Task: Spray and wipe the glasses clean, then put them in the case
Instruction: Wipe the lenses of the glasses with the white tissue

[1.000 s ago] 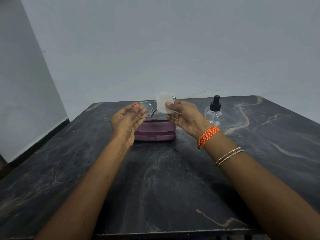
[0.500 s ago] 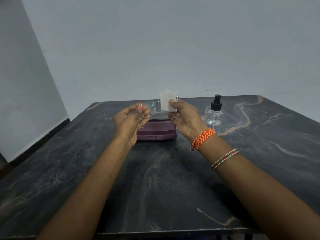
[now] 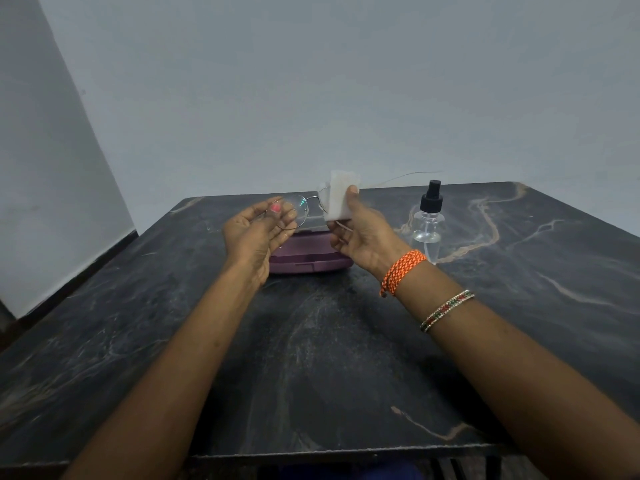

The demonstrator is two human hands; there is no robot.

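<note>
The glasses (image 3: 304, 206) were held above the closed purple case (image 3: 304, 252) on the table (image 3: 329, 341). One lens was pinched by the left hand (image 3: 258, 230), its fingers (image 3: 277, 213) curled on the rim; the white cloth (image 3: 339, 195) was clamped on the other lens by the right hand (image 3: 360, 233). Wiping would best be done lightly, the frame being steadied near the bridge. The spray bottle (image 3: 427, 220) stood just beside.

Perhaps a plain home room: dark marble table (image 3: 311, 358), bare grey walls (image 3: 311, 81).
</note>
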